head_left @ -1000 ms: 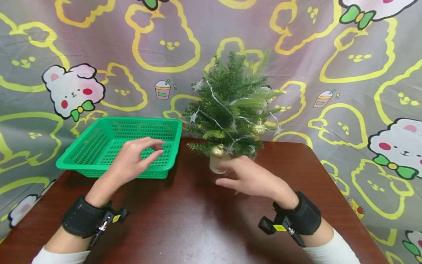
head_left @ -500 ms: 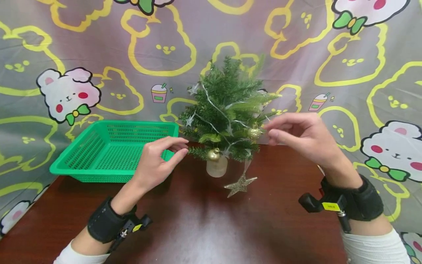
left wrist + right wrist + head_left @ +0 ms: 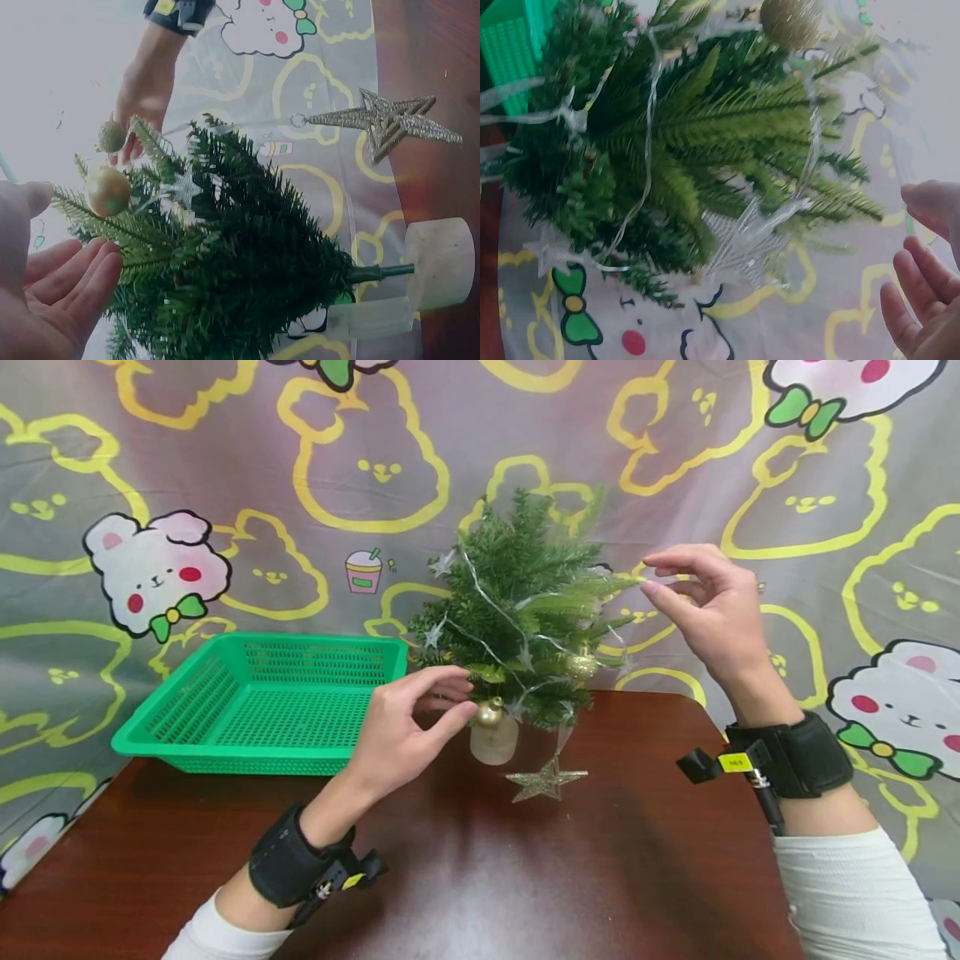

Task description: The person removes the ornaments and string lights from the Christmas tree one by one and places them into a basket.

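Observation:
A small artificial Christmas tree (image 3: 525,585) stands on a pale round base (image 3: 493,742). A clear wire garland with stars winds round it. My left hand (image 3: 408,727) is at the tree's lower left, fingertips beside a smooth gold bauble (image 3: 491,713). In the left wrist view its thumb and fingers lie apart on either side of a branch (image 3: 105,217). My right hand (image 3: 712,602) is raised at the tree's right, fingers loosely bent near a branch tip (image 3: 622,583); the right wrist view shows nothing in it. A glittery gold star (image 3: 547,779) hangs by a ribbon low in front.
A green plastic basket (image 3: 225,752) sits left of the tree on the dark brown table (image 3: 480,877). A glitter gold bauble (image 3: 581,665) hangs on the tree's right side. Behind everything is a patterned cloth backdrop (image 3: 420,410).
My right hand has moved from in front of the tree to its right side, then upward, uncovering the hanging gold star. My left hand has moved right, from over the basket to the gold bauble.

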`<control>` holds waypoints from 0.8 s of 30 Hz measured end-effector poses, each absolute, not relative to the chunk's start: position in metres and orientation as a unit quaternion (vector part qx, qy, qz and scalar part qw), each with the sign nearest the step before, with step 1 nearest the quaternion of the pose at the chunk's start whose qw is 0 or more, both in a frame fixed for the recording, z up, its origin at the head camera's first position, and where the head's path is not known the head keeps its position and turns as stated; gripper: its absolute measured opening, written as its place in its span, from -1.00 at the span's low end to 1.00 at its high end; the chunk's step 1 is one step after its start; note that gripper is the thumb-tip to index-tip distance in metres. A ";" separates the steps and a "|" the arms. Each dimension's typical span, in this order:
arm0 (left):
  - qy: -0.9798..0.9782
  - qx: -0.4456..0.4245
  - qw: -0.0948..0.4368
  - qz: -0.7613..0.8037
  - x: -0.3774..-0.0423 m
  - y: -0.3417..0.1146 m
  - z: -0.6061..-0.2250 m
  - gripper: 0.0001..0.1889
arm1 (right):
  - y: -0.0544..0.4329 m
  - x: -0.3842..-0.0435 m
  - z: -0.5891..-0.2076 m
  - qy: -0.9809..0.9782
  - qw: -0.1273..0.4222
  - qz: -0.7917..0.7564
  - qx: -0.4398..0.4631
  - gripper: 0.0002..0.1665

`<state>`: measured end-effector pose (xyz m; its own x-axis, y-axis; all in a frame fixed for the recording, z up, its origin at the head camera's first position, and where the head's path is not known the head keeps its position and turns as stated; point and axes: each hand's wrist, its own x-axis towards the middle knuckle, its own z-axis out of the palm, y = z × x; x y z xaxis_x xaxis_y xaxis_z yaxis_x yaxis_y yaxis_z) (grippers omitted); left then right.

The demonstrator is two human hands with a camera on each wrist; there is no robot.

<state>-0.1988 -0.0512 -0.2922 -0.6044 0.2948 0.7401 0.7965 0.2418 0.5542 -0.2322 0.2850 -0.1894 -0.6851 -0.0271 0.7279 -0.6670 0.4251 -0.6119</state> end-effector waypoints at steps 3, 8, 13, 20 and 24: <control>-0.743 -0.366 0.249 -0.502 -0.197 -0.046 -0.290 -0.67 | 0.287 -0.238 -0.190 -0.802 0.327 0.456 0.203 -0.61; -0.743 -0.356 0.262 -0.503 -0.194 -0.040 -0.291 -0.72 | 0.286 -0.245 -0.193 -0.813 0.285 0.462 0.208 -0.59; -0.751 -0.347 0.249 -0.504 -0.192 -0.030 -0.291 -0.74 | 0.282 -0.248 -0.195 -0.814 0.257 0.472 0.220 -0.61; -0.743 -0.351 0.251 -0.511 -0.192 -0.019 -0.291 -0.75 | 0.280 -0.248 -0.195 -0.832 0.256 0.445 0.212 -0.68; -0.737 -0.352 0.266 -0.513 -0.194 -0.018 -0.292 -0.79 | 0.276 -0.248 -0.195 -0.832 0.253 0.445 0.214 -0.69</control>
<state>-0.1937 -0.0182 -0.2923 -0.6115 0.2457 0.7521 0.7906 0.2271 0.5687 -0.2484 0.2763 -0.1948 -0.7801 -0.1312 0.6117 -0.5819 0.5113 -0.6325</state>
